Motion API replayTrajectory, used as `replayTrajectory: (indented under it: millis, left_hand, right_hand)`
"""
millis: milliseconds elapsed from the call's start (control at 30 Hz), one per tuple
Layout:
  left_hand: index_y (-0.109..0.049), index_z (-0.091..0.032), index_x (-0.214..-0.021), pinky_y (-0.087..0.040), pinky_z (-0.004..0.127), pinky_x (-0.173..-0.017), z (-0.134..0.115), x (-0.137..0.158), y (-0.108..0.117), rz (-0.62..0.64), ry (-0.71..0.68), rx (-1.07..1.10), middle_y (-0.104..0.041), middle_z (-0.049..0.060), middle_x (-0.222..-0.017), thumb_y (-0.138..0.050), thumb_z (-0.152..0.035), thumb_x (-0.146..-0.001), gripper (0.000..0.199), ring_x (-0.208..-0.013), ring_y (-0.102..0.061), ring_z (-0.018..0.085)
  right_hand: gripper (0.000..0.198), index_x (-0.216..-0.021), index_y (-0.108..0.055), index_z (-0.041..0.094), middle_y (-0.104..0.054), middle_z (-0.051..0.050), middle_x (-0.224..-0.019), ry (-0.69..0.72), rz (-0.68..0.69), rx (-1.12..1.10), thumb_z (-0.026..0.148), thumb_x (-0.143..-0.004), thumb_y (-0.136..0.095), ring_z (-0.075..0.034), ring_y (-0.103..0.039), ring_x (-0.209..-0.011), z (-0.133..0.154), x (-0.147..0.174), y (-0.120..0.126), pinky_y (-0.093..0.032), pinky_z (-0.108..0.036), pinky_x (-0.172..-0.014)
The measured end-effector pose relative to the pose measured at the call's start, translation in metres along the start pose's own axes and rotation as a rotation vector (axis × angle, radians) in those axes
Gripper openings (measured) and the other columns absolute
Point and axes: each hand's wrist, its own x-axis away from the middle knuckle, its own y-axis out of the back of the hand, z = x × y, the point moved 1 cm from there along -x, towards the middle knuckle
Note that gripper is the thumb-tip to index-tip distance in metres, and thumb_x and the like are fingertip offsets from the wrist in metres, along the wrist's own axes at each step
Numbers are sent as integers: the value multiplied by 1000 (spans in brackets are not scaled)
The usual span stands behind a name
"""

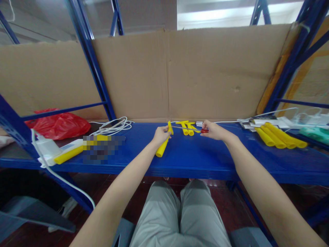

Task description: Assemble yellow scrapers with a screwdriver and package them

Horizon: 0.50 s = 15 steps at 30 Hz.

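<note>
My left hand [161, 133] is closed around a yellow T-shaped piece [161, 148], whose thick tubular end points down toward the table's front edge. In my right hand [212, 130] is a screwdriver [205, 130] with a red handle, gripped in closed fingers. Its long thin shaft runs leftward to the head of the yellow piece; whether the tip touches it I cannot tell. Just behind the shaft, several similar yellow T-shaped pieces [185, 127] lie together on the blue table [195, 154]. Small white-and-dark striped items [198, 124] sit beside them.
Several yellow tubes [281, 136] lie at the right beside flat packets [267, 121]. On the left are a red plastic bag [61, 123], coiled white cable [115, 126], a white power adapter [48, 146] and another yellow tube [69, 155]. Cardboard [133, 75] and blue posts [89, 58] stand behind.
</note>
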Motion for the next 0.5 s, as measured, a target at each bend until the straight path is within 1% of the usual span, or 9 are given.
replayTrajectory:
  millis: [100, 200, 333, 500]
  left_hand:
    - [-62, -9, -124, -43, 15, -42, 0, 0, 0, -6, -12, -66, -68, 13, -116, -59, 1, -74, 51, -49, -60, 6]
    - [-60, -9, -127, -44, 16, -42, 0, 0, 1, -10, -18, -87, -67, 14, -118, -58, 0, -75, 52, -51, -60, 7]
    - [-61, -10, -124, -43, 14, -41, 1, -1, 1, -7, -16, -96, -68, 12, -116, -56, 0, -76, 49, -51, -60, 6]
    - [-62, -9, -123, -44, 16, -42, 3, -4, 1, -30, -15, -106, -69, 12, -113, -55, 0, -77, 47, -52, -62, 8]
  right_hand:
    - [15, -81, -50, 23, -63, -1, -72, 11, -52, 75, 25, -74, -62, -15, -53, -60, -1, 0, -2, -32, -23, -53]
    - [14, -78, -52, 22, -66, -3, -73, 14, -75, 111, 28, -74, -64, -16, -56, -63, -2, -1, -2, -32, -24, -53]
    - [14, -75, -59, 21, -69, -6, -78, 47, -63, 101, 33, -76, -65, -19, -61, -70, -3, -2, 0, -36, -25, -58]
    - [21, -81, -65, 21, -71, -6, -81, 107, -52, 99, 39, -85, -56, -19, -62, -72, -4, -2, 1, -38, -26, -59]
